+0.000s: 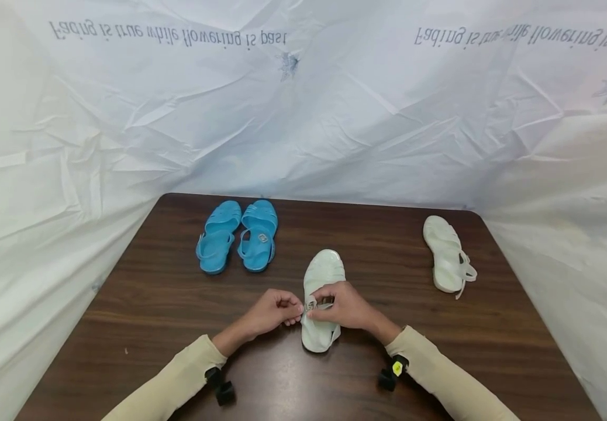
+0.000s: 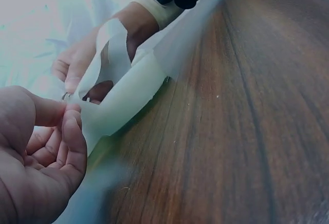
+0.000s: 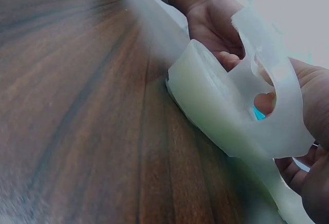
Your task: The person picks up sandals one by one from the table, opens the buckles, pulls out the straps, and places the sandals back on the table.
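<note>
A white sandal point(image 1: 326, 266) lies on the brown table, toe toward the far edge, between both hands. My left hand point(image 1: 274, 310) is at the sandal's left side, thumb and forefinger pinching the strap near a small metal buckle point(image 2: 66, 96). From the right, my right hand point(image 1: 347, 305) reaches over the sandal and pinches the ankle strap by that buckle. In the left wrist view the pale strap point(image 2: 117, 54) loops up above the sole. The fingertips partly hide the fastening. The right wrist view shows the sandal's heel point(image 3: 205, 80) resting on the table.
A second white sandal point(image 1: 442, 257) lies at the far right, its strap sticking out sideways. Two blue sandals point(image 1: 214, 251) stand side by side at the far left. White plastic sheeting point(image 1: 303, 134) hangs behind the table point(image 1: 388, 240) and along its sides.
</note>
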### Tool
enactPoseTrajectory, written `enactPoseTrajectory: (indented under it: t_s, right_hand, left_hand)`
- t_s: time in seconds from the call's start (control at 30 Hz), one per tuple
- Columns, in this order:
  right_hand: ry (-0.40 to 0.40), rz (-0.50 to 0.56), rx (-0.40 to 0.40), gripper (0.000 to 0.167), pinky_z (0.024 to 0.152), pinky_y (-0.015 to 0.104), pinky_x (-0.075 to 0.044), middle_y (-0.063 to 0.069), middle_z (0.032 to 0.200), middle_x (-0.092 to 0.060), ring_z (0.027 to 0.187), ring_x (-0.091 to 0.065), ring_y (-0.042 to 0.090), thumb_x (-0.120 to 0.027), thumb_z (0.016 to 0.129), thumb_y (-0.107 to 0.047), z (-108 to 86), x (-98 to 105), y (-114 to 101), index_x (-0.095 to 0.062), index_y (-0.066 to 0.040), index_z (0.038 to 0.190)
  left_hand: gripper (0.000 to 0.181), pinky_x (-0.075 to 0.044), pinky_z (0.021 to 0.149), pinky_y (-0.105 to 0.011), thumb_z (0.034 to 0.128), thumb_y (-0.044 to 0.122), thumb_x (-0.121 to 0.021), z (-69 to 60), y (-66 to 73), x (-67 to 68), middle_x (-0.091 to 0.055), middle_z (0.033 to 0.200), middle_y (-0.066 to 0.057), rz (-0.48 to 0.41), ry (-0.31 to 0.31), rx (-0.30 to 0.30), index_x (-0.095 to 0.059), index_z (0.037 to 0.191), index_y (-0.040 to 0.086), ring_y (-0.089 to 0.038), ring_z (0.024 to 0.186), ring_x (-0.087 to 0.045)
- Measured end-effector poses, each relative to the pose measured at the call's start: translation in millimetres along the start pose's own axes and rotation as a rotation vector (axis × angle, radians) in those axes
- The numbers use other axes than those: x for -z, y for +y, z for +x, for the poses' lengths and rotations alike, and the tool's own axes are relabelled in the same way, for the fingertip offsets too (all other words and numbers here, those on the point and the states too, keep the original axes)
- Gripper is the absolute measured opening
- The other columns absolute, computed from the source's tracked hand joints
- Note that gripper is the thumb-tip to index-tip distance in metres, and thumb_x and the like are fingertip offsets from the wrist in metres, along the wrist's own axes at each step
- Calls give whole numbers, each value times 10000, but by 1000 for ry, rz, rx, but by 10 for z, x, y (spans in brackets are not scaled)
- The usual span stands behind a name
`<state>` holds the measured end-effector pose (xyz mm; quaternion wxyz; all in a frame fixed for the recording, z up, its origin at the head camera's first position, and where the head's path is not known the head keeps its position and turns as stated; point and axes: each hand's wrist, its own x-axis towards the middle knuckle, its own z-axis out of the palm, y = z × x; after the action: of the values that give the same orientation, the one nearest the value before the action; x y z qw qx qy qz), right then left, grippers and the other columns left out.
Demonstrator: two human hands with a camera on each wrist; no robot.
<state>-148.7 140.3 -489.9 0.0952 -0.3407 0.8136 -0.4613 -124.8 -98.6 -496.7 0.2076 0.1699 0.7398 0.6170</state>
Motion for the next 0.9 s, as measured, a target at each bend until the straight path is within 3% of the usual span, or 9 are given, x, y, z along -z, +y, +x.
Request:
enactPoseTrajectory:
  t_s: [0.17, 0.37, 0.47, 0.8, 0.9]
  right_hand:
    - [-12, 0, -8, 79, 662, 227, -527, -114, 888, -725, 778, -614, 52, -825, 889, -262, -8, -17, -6, -778, -214, 930]
    - [-1, -4, -10, 81, 682, 230, -536, -109, 913, -734, 808, -638, 61, -831, 882, -243, -12, -7, -10, -781, -215, 939]
    - [-7, -17, 7, 67, 661, 227, -523, -109, 882, -720, 776, -612, 46, -828, 884, -231, -1, -1, -15, -774, -205, 913]
    - [-15, -37, 5, 221, 588, 196, -426, -144, 708, -549, 662, -471, 26, -826, 886, -291, 26, -3, -31, -675, -227, 739]
    - [-6, -30, -10, 193, 596, 191, -439, -152, 725, -578, 679, -488, 10, -828, 884, -303, 20, -6, -34, -709, -213, 763]
  left_hand:
    - [201, -565, 659, -270, 1007, 148, -662, -20, -27, 7, -693, 812, -46, -34, -11, 8, -718, 981, -43, -123, 711, -641]
    - [210, -572, 688, -244, 1012, 95, -636, -54, -83, 30, -703, 847, -56, -155, -36, 65, -691, 1045, -105, -120, 745, -658]
    - [208, -564, 689, -233, 1003, 79, -644, -51, -89, 25, -704, 849, -45, -163, -31, 65, -692, 1054, -116, -111, 750, -655]
    - [154, -555, 628, -256, 970, 92, -705, 0, -61, 2, -727, 838, -174, -8, 27, -43, -739, 972, -59, -143, 698, -638]
    - [150, -564, 634, -262, 966, 111, -717, -14, -52, 19, -735, 846, -160, 19, 26, -52, -756, 975, -34, -133, 697, -646]
